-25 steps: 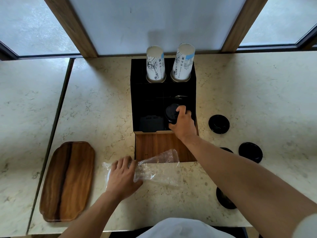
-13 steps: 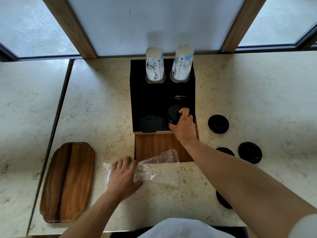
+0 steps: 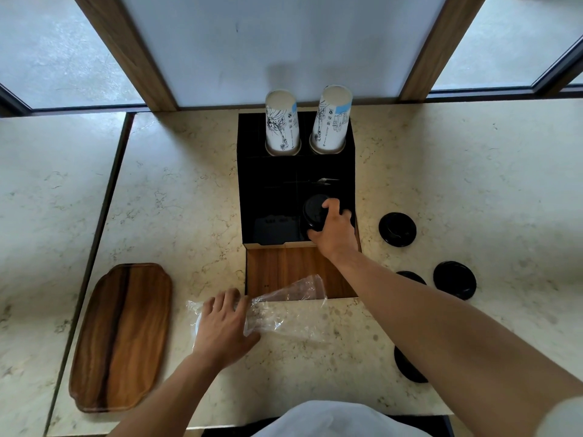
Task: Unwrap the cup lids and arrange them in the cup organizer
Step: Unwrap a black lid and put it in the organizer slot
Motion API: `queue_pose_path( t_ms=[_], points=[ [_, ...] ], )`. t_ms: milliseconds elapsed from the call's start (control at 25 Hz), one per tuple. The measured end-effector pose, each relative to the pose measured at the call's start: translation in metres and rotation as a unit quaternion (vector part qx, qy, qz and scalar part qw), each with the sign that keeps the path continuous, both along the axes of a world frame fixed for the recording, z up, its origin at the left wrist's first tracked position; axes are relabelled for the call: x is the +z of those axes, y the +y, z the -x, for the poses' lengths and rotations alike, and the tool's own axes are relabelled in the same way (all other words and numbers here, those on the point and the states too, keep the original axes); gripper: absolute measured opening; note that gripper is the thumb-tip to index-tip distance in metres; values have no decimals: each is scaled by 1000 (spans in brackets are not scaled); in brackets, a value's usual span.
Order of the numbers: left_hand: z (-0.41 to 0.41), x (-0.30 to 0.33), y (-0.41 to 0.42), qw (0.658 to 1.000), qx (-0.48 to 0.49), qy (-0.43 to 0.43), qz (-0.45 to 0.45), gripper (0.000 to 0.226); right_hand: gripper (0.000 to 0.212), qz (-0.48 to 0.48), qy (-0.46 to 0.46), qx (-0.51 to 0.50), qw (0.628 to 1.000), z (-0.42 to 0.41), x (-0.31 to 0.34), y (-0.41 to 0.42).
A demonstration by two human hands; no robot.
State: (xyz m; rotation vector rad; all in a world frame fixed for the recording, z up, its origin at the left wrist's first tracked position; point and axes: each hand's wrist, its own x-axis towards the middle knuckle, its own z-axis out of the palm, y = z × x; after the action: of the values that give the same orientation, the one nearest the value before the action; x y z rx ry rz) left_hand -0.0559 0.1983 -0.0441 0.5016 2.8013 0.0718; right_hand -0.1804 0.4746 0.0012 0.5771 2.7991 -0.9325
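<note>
The black cup organizer (image 3: 268, 171) stands on the marble surface (image 3: 176, 197), against the rear wall. Its wooden front panel (image 3: 284, 269) faces the person. 2 stacks of inverted paper cups (image 3: 281, 123) occupy the 2 rear compartments, side by side.

The right hand (image 3: 332, 233) reaches into the front right compartment of the organizer. Its fingers (image 3: 331, 205) are closed around a stack of black lids (image 3: 314, 212), which sits tilted inside that compartment. The front left compartment is dark; its content cannot be determined.

The left hand (image 3: 222, 326) rests palm down on the clear plastic wrapper (image 3: 284, 313), which lies on the surface just in front of the organizer. Its fingers (image 3: 225, 299) are spread flat and press on the wrapper without gripping it.

4 loose black lids lie on the surface to the right of the organizer:
- 1 lid (image 3: 397, 229) just beside the organizer's right wall.
- 1 lid (image 3: 454, 280) farther right and nearer the person.
- 1 lid (image 3: 413, 276) partly hidden by the right forearm.
- 1 lid (image 3: 407, 367) near the front edge, also partly hidden.

A wooden tray (image 3: 121, 335) lies on the surface, left of the left hand.
</note>
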Motion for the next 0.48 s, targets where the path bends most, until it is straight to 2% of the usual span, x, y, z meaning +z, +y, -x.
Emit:
queue_pose_path(
  t_ms=[160,240,400,480],
  points=[
    [0,1,0,1000,0,7,-3,76,76,16,21,13,1000,-9,6,8],
    [0,2,1,1000,-1,8,-3,75,75,24,42,13,999,-18,8,11],
    [-1,3,1,1000,-3,2,3,75,41,27,116,-33,992,-46,6,16],
    [-2,5,1,1000,-2,-2,6,75,24,57,122,-44,990,-64,1,19]
  ],
)
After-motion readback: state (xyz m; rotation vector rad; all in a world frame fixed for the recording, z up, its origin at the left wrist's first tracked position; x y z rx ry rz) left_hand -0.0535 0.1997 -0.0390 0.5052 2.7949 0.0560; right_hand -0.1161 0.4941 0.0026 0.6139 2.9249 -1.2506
